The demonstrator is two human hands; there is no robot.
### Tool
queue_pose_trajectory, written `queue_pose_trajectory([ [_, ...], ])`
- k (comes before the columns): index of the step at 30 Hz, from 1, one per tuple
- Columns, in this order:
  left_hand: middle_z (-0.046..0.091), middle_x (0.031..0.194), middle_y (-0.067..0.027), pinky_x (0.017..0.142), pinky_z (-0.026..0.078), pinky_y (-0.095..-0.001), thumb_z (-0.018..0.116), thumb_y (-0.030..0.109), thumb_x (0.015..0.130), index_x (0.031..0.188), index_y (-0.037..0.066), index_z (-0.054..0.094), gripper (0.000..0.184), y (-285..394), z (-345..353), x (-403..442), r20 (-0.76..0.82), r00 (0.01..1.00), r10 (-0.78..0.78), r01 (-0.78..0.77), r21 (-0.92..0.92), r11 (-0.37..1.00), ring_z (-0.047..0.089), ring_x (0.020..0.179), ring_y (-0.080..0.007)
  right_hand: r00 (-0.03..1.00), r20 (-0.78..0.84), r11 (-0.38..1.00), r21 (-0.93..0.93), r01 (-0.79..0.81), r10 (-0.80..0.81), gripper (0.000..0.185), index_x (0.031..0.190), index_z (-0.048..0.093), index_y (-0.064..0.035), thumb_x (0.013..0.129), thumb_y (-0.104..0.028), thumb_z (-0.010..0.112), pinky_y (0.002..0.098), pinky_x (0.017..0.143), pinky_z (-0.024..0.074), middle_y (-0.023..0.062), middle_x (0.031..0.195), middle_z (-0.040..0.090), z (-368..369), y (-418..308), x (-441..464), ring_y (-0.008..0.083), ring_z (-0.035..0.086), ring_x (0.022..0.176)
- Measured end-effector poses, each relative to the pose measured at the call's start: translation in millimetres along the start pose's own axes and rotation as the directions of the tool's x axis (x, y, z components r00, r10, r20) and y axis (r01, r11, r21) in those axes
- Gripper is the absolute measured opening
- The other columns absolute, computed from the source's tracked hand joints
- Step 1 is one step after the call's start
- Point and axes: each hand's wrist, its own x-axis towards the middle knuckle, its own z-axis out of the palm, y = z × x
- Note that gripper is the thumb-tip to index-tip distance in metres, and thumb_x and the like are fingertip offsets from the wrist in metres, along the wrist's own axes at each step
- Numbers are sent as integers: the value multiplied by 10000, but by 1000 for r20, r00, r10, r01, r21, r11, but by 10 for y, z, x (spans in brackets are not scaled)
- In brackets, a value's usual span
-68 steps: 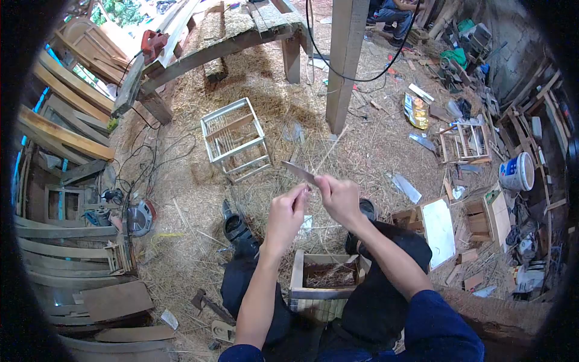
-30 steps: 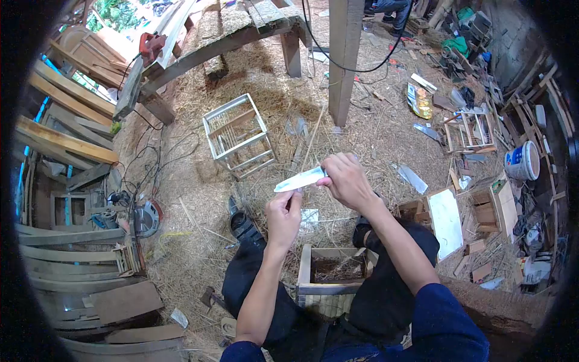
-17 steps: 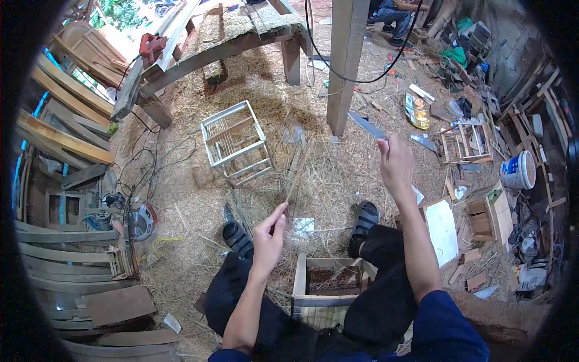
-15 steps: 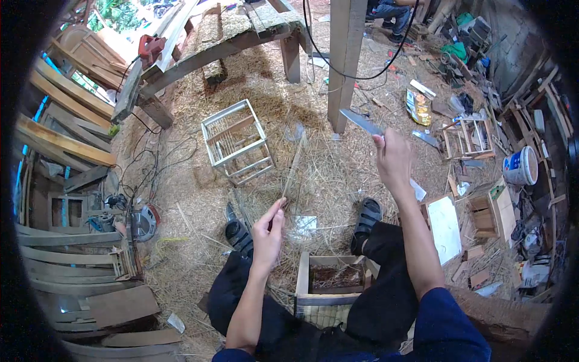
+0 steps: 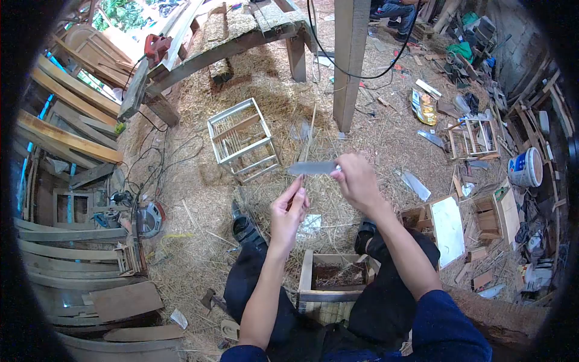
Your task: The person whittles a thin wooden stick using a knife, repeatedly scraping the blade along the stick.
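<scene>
In the middle of the head view, my left hand (image 5: 289, 212) is closed around the lower end of a thin bamboo strip (image 5: 311, 128), which points up and away from me. My right hand (image 5: 360, 183) grips a knife (image 5: 312, 168). Its blade lies level, tip to the left, crossing the strip just above my left fingertips; whether the edge touches the strip I cannot tell. Below my hands, between my legs, stands a wooden box frame (image 5: 335, 296) with an open top. Ahead and to the left, a small slatted wooden cage (image 5: 244, 151) rests on the floor.
Shavings cover the floor. A wooden post (image 5: 350, 72) rises ahead, beside a workbench (image 5: 235, 45). At left are stacked boards (image 5: 72, 139) and a circular saw (image 5: 151, 219). At right stand another cage (image 5: 473, 139), a white bucket (image 5: 525, 167) and wooden boxes (image 5: 488, 217). Another person (image 5: 395, 13) is far back.
My right hand has brought the knife down and left, from beside the post to across the strip. My left hand has risen and shifted right with the strip, which now stands more upright.
</scene>
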Motion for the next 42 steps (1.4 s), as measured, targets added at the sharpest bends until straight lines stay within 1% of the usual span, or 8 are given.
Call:
queue_pose_trajectory([
  [5,584,833,39,506,310,-181,583,136,1045,1485,74,522,448,-106,37,41,42,999,-27,31,-80,996,390,606,1,970,111,963,189,195,-218,462,950,560,-20,1015,-471,487,452,748,421,158,868,556,207,-148,-70,362,537,812],
  [21,450,791,76,478,239,-174,601,156,1024,1496,80,506,487,51,-44,-96,164,964,-210,245,-231,942,313,585,6,931,86,935,16,354,-354,514,926,583,-39,965,-544,492,407,753,436,101,851,561,203,-127,-30,297,576,823],
  [25,433,767,87,466,243,-174,594,155,1031,1484,72,517,467,115,-164,-202,199,958,-209,249,-208,946,308,560,1,979,67,977,-80,195,-190,405,954,600,-50,981,-450,543,439,766,455,116,877,616,67,6,-3,318,615,867],
  [27,426,778,81,459,245,-172,596,151,1030,1484,42,504,476,172,-228,-322,223,941,-254,280,-89,956,315,567,-7,993,-77,974,-205,-100,86,344,968,615,-44,997,-384,570,465,745,453,133,874,633,-21,360,72,340,620,849],
  [30,443,776,75,483,280,-170,565,149,1047,1471,66,531,433,-40,-253,-482,306,888,-343,353,25,935,347,605,-15,846,-280,782,-329,-529,455,282,967,611,-48,1004,-327,595,481,734,437,142,859,631,-409,627,246,354,605,821],
  [33,426,743,86,506,282,-182,536,168,1058,1507,132,507,451,-116,-339,-398,199,917,-346,353,0,936,345,595,-22,957,-268,881,-418,-223,115,290,942,589,-50,1011,-331,583,476,737,421,144,847,619,-499,545,58,359,592,816],
  [36,427,735,74,492,257,-198,514,178,1056,1533,125,464,483,-89,-411,-316,136,944,-300,313,-89,946,314,557,-26,943,-207,895,-314,-317,262,302,955,587,-41,1010,-337,582,465,749,411,146,849,600,-477,330,67,354,582,837],
  [42,490,756,40,479,239,-205,515,179,1049,1510,74,466,475,-2,-175,-155,105,968,-229,240,-114,964,309,535,-20,996,-68,988,-145,-60,50,316,967,603,-39,981,-355,616,449,748,425,135,858,598,-213,135,33,330,578,824],
])
